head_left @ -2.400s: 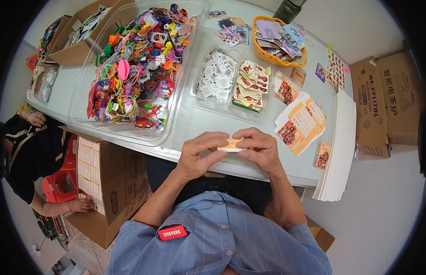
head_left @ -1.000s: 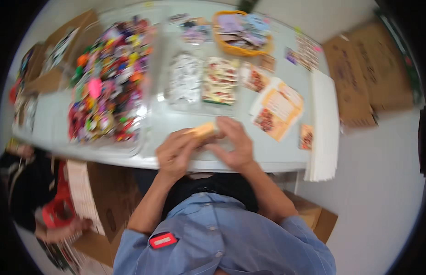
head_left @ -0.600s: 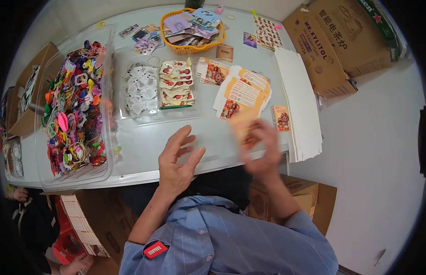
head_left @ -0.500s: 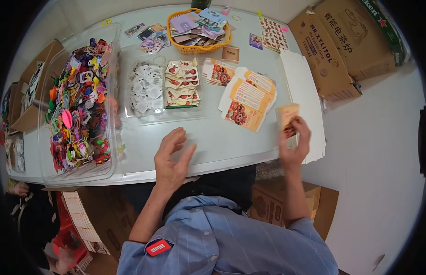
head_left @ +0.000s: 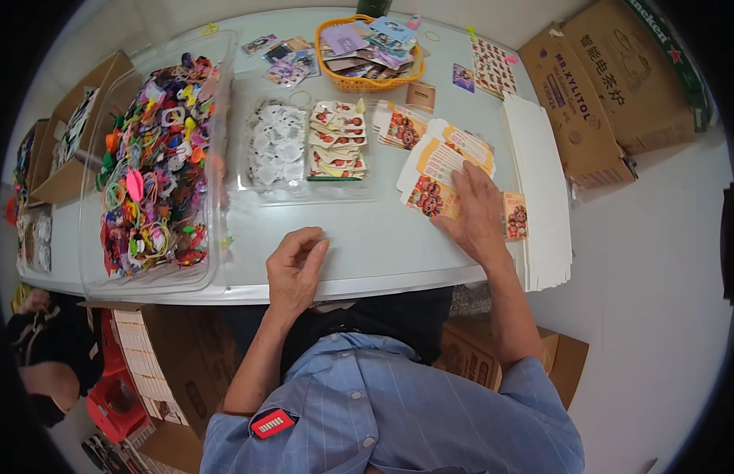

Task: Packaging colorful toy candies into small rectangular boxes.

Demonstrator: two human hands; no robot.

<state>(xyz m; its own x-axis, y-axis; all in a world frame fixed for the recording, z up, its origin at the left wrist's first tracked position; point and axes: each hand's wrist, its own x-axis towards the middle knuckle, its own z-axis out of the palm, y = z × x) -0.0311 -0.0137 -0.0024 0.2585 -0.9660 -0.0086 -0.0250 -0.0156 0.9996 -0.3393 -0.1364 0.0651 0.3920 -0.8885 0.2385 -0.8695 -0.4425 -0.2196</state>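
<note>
My right hand (head_left: 473, 213) lies over the flat orange-and-white printed cartons (head_left: 430, 197), its fingers stretched out on their right part. Part of the cartons is hidden under that hand. Just beyond its wrist side, a small folded orange box (head_left: 515, 216) with a red cartoon print rests at the edge of a stack of white card sheets (head_left: 536, 150). My left hand (head_left: 294, 272) hovers by the table's front edge, loosely curled with the thumb apart and nothing in it. More flat cartons (head_left: 400, 126) lie behind, partly overlapped.
A large clear bin of colourful trinkets (head_left: 157, 174) stands at left. Beside it, a clear tray holds white tokens (head_left: 276, 146) and printed stickers (head_left: 337, 138). A yellow basket (head_left: 371, 82) of cards sits at the back. Cardboard boxes (head_left: 572, 110) stand right; another person's arm (head_left: 51, 383) shows lower left.
My right hand has let go of the small box, now on the white sheets, and moved left onto the flat cartons. My left hand's fingers have curled in. The view has shifted slightly.
</note>
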